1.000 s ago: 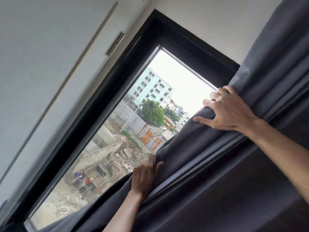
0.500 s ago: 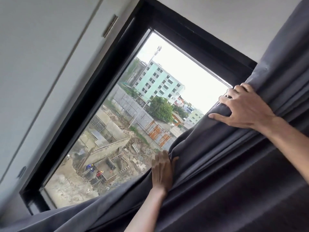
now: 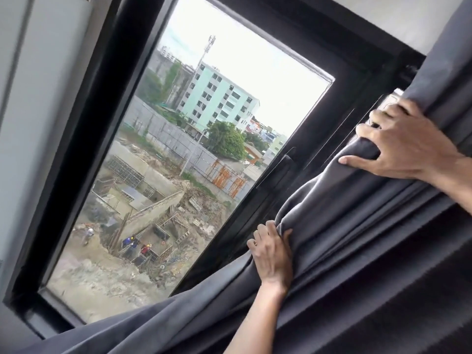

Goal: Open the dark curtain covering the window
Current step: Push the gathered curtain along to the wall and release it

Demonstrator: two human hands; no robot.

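The dark grey curtain [image 3: 357, 251] is bunched in folds over the right and lower part of the view. The black-framed window [image 3: 84, 139] stands mostly uncovered, and its middle post with a handle [image 3: 283, 169] shows. My right hand [image 3: 406, 149] grips the curtain's leading edge high up, fingers curled into the cloth. Lower down, my left hand [image 3: 273, 256] clutches a fold of the same edge. A thin strip of a second pane shows just above my right hand.
A pale wall [image 3: 38, 98] runs along the left of the window frame, and a white wall [image 3: 383, 16] lies above it. Through the glass I see a building site and a pale green block of flats [image 3: 219, 98].
Both hands have dragged the curtain edge further right, baring the whole left pane and the middle post. The view has tilted and shifted toward the window.
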